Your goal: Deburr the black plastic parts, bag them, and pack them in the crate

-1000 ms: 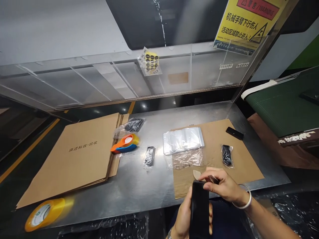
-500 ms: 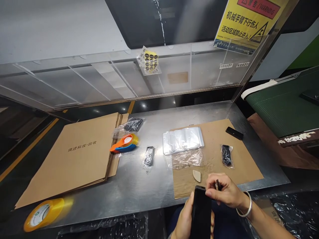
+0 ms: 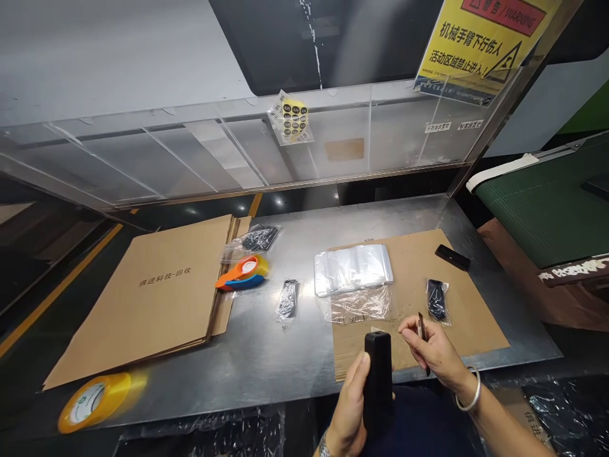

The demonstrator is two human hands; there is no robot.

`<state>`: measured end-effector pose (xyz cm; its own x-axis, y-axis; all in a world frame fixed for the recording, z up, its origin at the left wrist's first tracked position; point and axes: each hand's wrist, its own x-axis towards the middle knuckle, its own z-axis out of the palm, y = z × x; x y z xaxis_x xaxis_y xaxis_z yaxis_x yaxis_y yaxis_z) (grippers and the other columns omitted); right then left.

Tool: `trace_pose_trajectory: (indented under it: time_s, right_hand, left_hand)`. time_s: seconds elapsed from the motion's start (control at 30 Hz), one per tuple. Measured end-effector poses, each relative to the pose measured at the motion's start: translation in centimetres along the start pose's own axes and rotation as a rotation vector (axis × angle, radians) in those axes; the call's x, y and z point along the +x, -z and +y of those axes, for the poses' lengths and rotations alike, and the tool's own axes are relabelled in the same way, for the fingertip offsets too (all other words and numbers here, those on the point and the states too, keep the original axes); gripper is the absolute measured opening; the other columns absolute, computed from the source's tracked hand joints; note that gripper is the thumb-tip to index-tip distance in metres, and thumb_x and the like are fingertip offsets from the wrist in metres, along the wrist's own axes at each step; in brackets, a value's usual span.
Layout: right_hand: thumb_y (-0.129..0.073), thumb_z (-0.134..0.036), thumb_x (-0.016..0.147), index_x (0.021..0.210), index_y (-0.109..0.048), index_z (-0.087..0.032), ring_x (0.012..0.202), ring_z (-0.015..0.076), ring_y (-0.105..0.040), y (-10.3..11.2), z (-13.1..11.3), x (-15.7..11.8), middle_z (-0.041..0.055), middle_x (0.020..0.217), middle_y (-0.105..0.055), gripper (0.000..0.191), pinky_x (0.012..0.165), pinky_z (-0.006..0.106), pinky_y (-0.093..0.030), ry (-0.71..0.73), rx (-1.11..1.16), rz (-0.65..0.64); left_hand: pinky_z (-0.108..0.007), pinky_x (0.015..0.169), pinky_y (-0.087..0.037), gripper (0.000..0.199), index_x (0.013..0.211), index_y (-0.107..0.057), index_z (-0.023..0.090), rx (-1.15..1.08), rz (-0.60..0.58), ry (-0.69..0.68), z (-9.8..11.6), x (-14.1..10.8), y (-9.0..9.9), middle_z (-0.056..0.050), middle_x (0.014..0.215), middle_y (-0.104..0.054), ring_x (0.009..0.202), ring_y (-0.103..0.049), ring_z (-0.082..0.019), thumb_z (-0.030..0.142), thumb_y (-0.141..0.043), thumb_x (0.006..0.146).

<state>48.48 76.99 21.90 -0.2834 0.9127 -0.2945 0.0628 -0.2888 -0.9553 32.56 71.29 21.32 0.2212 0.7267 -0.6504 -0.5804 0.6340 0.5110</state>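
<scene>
My left hand (image 3: 349,397) is wrapped around a long black rectangular device (image 3: 378,374), held upright near the table's front edge. A small opening shows in its top end. To the right, my right hand (image 3: 435,352) is closed around a slim, dark, pointed tool (image 3: 421,327), its exact kind unclear. The right fingertips are apart from the device. Behind the hands lies a cardboard sheet (image 3: 457,324), bearing a stack of clear plastic bags (image 3: 354,270) and a bagged black item (image 3: 436,299). A bare black device (image 3: 452,257) rests near its far right corner.
Flattened cardboard (image 3: 157,304) is stacked at the left. Beside it are an orange-and-blue tape dispenser (image 3: 242,273), a bagged black item (image 3: 261,238) and another bagged item (image 3: 288,298). A yellow tape roll (image 3: 95,400) sits front left. A green conveyor belt (image 3: 547,203) stands at the right.
My left hand has raised and turned the black device, so its top end faces me more. My right hand has drawn away from it to the right, still with the slim tool.
</scene>
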Motion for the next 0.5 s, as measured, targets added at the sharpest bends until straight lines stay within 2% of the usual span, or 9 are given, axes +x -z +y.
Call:
trace_pose_trajectory:
  time_s: [0.07,0.1,0.17,0.27,0.37,0.5]
  right_hand:
    - [-0.053,-0.049,0.082,0.097,-0.048,-0.014,0.034,0.0041,-0.028,-0.2,-0.1,0.2,-0.009,0.05,-0.036,0.038,0.033,0.016,-0.022,-0.014,-0.027,-0.075]
    - [-0.055,-0.051,0.08,0.102,-0.047,-0.014,0.037,0.0044,-0.031,-0.4,-0.2,0.2,-0.0072,0.055,-0.039,0.043,0.034,0.016,-0.024,-0.017,-0.041,-0.121]
    - [-0.058,-0.053,0.076,0.102,-0.048,-0.014,0.043,0.0049,-0.035,-0.7,-0.4,0.3,-0.0033,0.066,-0.045,0.048,0.036,0.016,-0.027,-0.022,-0.07,-0.186]
    - [-0.062,-0.051,0.073,0.095,-0.051,-0.014,0.045,0.0049,-0.034,-0.9,-0.3,0.4,-0.0026,0.068,-0.045,0.045,0.036,0.016,-0.028,-0.065,-0.05,-0.194]
    - [-0.064,-0.049,0.072,0.097,-0.049,-0.013,0.041,0.0039,-0.031,-0.9,0.1,0.4,-0.0051,0.06,-0.042,0.046,0.035,0.015,-0.024,-0.108,0.082,-0.07]
    - [-0.061,-0.049,0.076,0.096,-0.049,-0.013,0.04,0.0029,-0.03,-1.7,0.3,0.5,-0.0044,0.062,-0.043,0.043,0.036,0.015,-0.02,-0.121,0.266,0.189]
  left_hand:
    - [-0.032,0.096,-0.036,0.041,0.117,-0.052,0.022,0.224,-0.023,-0.201,0.1,0.2,0.3,-0.006,0.12,-0.054,0.111,-0.047,-0.019,0.04,-0.051,0.08]
    - [-0.031,0.102,-0.029,0.043,0.121,-0.048,0.024,0.347,-0.043,-0.288,0.1,0.3,0.4,-0.005,0.126,-0.049,0.117,-0.04,-0.019,0.037,-0.052,0.08]
    - [-0.032,0.105,-0.024,0.046,0.124,-0.045,0.026,0.569,-0.052,-0.419,0.1,0.3,0.5,-0.004,0.13,-0.045,0.121,-0.037,-0.02,0.034,-0.053,0.08]
    - [-0.035,0.103,-0.028,0.047,0.124,-0.045,0.027,0.753,-0.039,-0.493,0.3,0.1,0.7,-0.005,0.127,-0.047,0.117,-0.04,-0.021,0.032,-0.054,0.079]
    - [-0.035,0.103,-0.027,0.054,0.127,-0.041,0.026,0.736,-0.066,-0.456,0.6,-0.1,1.3,-0.006,0.129,-0.045,0.118,-0.039,-0.022,0.03,-0.059,0.076]
    - [-0.032,0.099,-0.033,0.056,0.125,-0.041,0.02,0.423,-0.024,-0.394,0.6,0.5,2.1,-0.009,0.123,-0.05,0.113,-0.044,-0.022,0.03,-0.062,0.073]
